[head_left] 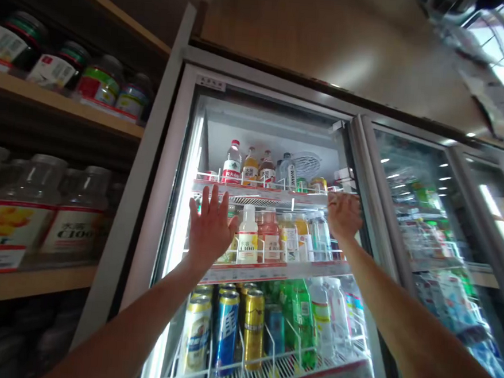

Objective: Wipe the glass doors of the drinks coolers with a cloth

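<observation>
My left hand is raised with its fingers spread, back towards me, in front of the middle shelf of a lit drinks fridge. It holds nothing. Close beside it stand a white-capped bottle with a yellow label and a pink drink bottle. My right hand is up at the fridge's right side, near the end of the upper shelf. Its fingers look bent and are slightly blurred, so their grip is unclear. Whether either hand touches glass I cannot tell.
Lower down are beer cans and green bottles behind wire dividers. To the right, a metal door frame borders further glass-door fridges. Wooden shelves with bottles stand at left, and a wooden panel is above.
</observation>
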Demonstrator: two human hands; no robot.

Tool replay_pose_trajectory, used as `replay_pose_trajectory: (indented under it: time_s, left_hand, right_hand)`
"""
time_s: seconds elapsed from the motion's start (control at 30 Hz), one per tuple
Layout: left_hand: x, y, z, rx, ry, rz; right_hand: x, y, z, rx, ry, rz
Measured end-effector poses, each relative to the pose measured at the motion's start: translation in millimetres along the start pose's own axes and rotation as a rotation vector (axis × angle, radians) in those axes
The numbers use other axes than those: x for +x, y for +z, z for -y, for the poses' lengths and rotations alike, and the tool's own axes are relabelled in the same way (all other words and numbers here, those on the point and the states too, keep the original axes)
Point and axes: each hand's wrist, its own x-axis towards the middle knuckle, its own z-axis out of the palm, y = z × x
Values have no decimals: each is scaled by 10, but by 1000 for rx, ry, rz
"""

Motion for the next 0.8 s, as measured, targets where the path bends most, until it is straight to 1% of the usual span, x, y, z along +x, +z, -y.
replay_pose_trajectory:
  time_s: [0.03, 0.07, 0.1, 0.13, 0.2, 0.23, 0.27, 0.3, 0.33, 0.4, 0.43, 0.47, 0.5, 0.53, 0.57, 0.63, 0.67, 0.7, 0.73, 0.77, 0.8]
  left_hand:
    - [2, -3, -6, -2, 0, 4]
    - [3, -4, -9, -3, 0, 6]
    - [3, -3, -10, -5, -1, 7]
    - [1, 0, -8, -7, -3, 6]
    - [-7, 6, 6, -14, -1, -2]
    - [-15, 8, 15, -17, 4, -6]
    - [-25, 8, 23, -19, 10, -6]
    - [-36, 5, 30, -18, 18, -4]
    - [-48, -1, 33, -14, 27, 4]
    - [-69, -18, 28, -1, 37, 29]
    - [-76, -27, 21, 5, 33, 43]
    - [-80, -35, 12, 9, 26, 56]
    - [-80, -40, 4, 11, 21, 68]
    - [-77, -44, -3, 12, 15, 77]
    - [-73, -46, -6, 12, 8, 82]
    - [-62, -49, -5, 12, 0, 87]
    - [-58, -51, -1, 14, -4, 88]
    - [-55, -55, 2, 16, -7, 90]
    - [-54, -60, 4, 19, -8, 91]
    - [-56, -65, 3, 23, -7, 93]
    - [-61, -69, -2, 27, -5, 95]
  right_hand:
    - [64, -8, -45, 4, 53, -15]
    - [91, 4, -11, 20, 57, -18]
    - [72, 33, 99, 40, 30, -10]
    - [9, 72, 263, 63, -32, 10]
    - [-192, 147, 629, 115, -221, 67]
    - [-289, 167, 760, 155, -390, 109]
    - [-357, 171, 820, 194, -532, 139]
    - [-381, 160, 802, 222, -611, 150]
    - [-355, 138, 709, 241, -637, 145]
    - [-174, 95, 401, 235, -441, 76]
    - [-51, 88, 252, 220, -270, 22]
    - [67, 95, 149, 198, -57, -33]
    - [159, 113, 116, 188, 38, -56]
    - [209, 138, 158, 181, 95, -63]
    - [212, 164, 267, 184, 87, -50]
    - [100, 201, 585, 212, -98, 24]
    - [17, 206, 729, 231, -233, 68]
    - [-57, 201, 819, 255, -424, 124]
    - [-103, 186, 835, 271, -559, 167]
    - [-109, 165, 770, 281, -610, 185]
    - [-72, 143, 633, 282, -566, 175]
